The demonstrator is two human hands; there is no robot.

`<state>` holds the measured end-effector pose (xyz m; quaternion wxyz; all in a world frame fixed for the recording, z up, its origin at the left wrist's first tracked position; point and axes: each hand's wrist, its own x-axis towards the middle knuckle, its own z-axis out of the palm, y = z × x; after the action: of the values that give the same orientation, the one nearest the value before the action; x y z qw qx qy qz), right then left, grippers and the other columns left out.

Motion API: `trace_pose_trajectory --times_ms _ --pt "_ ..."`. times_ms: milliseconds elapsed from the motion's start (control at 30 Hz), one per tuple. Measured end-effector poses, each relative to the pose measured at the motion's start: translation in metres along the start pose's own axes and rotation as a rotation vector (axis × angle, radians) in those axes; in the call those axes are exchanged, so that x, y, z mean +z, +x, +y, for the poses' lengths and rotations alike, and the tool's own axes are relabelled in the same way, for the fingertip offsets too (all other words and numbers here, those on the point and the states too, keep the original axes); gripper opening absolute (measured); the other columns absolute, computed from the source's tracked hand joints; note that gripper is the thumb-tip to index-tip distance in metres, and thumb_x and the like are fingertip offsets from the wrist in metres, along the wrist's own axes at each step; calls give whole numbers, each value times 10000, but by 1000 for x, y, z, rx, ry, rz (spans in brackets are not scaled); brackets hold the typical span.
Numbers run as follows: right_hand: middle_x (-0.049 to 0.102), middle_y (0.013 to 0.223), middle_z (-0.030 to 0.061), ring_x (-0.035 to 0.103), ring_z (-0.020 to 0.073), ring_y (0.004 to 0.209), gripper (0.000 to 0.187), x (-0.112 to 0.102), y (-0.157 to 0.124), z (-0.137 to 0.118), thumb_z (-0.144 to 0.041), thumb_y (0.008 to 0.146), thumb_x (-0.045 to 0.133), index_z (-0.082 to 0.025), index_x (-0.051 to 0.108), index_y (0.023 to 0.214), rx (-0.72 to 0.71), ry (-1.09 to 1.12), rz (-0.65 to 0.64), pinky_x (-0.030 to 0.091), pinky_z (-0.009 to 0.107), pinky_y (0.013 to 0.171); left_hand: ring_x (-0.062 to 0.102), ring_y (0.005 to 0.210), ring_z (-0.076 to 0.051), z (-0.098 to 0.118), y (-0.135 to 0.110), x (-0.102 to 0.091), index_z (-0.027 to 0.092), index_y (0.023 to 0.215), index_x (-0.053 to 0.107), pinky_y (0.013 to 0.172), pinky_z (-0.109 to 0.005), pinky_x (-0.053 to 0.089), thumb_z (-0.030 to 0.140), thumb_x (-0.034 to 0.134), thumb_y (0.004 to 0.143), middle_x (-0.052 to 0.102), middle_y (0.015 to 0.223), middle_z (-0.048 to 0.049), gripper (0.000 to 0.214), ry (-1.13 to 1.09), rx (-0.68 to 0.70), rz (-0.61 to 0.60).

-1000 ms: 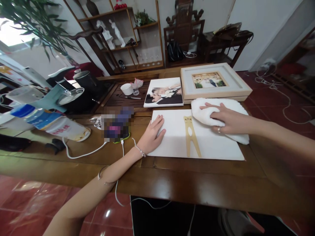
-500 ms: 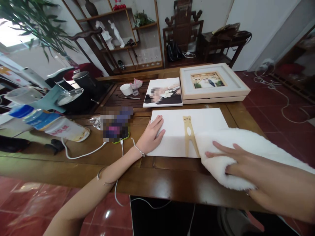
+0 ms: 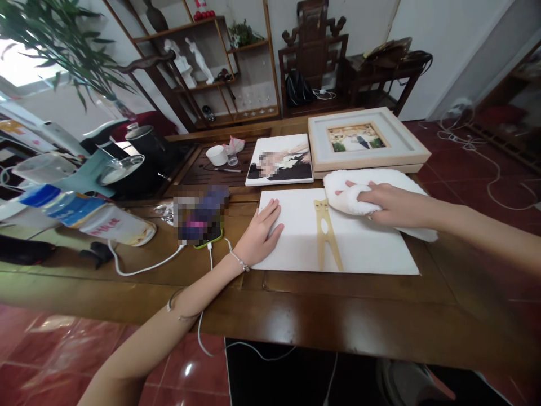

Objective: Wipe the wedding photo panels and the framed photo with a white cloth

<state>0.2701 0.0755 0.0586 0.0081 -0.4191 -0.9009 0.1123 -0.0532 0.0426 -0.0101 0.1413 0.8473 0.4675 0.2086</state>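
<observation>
My left hand (image 3: 262, 231) lies flat on the left end of a white rectangular panel (image 3: 291, 248), fingers stretched out. A tan, cat-headed strip with two splayed legs, like a frame's back stand (image 3: 323, 225), lies along the panel's middle. Bunched in my right hand (image 3: 380, 200) is a fluffy white cloth (image 3: 399, 179). It rests over the panel's far right corner, its loose end trailing to the right. Part of my right fingers is buried in the cloth's folds.
Behind the panel lie a photo panel (image 3: 279, 160) and a thick wooden photo frame (image 3: 367, 163). A plastic bottle (image 3: 97, 220), a white cable (image 3: 143, 270) and a kettle (image 3: 146, 144) are on the left. A small white cup (image 3: 216, 155) sits on the tea tray (image 3: 190, 169).
My right hand has carried the cloth from the panel's near right corner away from me to its far right side, uncovering the near corner. My left hand has stayed put.
</observation>
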Motion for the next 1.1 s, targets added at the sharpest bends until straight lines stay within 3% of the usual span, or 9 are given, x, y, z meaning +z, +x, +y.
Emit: trace_pose_trajectory --times_ms 67,133,233,467,600,767,900,1000,1100 --pt "623 1157 79 488 355 1190 184 5 0 0 -111 624 454 -217 537 750 -36 -11 40 436 544 913 225 1403 -251 0 0 0 127 1385 361 1124 -521 212 278 382 931 319 1481 -162 479 0 3 -2" --pt "485 1362 107 318 359 1325 201 15 -8 -8 -106 628 465 -198 564 778 -102 -37 78 337 599 1006 223 1404 -250 0 0 0 120 1386 360 1126 -520 210 280 378 933 317 1482 -162 480 5 4 -6" --pt "305 1479 145 128 375 1383 191 33 -32 -31 -124 665 490 -163 604 813 -188 -89 128 212 681 1030 223 1404 -247 -1 0 1 107 1383 363 1130 -509 211 283 376 934 318 1480 -165 483 14 5 -5" --pt "254 1508 88 186 365 1372 120 64 -83 -79 -152 754 506 -189 617 730 -238 -96 282 134 648 1080 228 1402 -248 -1 0 2 123 1382 366 1122 -521 220 286 380 933 325 1477 -163 478 4 12 13" --pt "261 1497 140 193 359 1371 170 62 -76 -68 -114 744 478 -166 623 818 -228 -142 299 167 650 1066 226 1403 -249 -1 0 1 127 1384 362 1120 -524 223 286 381 932 322 1479 -163 480 7 7 11" --pt "343 1445 203 184 344 1377 231 44 -37 -21 -221 840 429 -143 618 948 -264 -189 249 236 676 1016 222 1404 -250 0 0 0 115 1383 361 1122 -522 218 280 375 933 318 1480 -167 479 11 10 4" --pt "429 1381 217 182 335 1379 245 33 -11 8 -232 836 422 -149 610 970 -224 -188 191 232 683 1016 222 1404 -250 0 0 0 112 1381 363 1125 -520 211 277 375 934 319 1479 -170 477 9 11 -5" --pt "443 1380 187 201 325 1376 253 35 -12 5 -217 819 421 -164 611 977 -211 -140 209 229 683 1018 221 1404 -251 -1 0 0 128 1383 362 1125 -525 208 281 377 934 320 1480 -163 474 1 15 1" --pt "406 1417 160 195 317 1379 257 43 -30 -20 -195 807 419 -177 619 968 -225 -126 236 233 683 1020 222 1404 -251 -1 0 0 138 1381 363 1123 -527 208 279 376 934 322 1480 -160 469 0 19 8"
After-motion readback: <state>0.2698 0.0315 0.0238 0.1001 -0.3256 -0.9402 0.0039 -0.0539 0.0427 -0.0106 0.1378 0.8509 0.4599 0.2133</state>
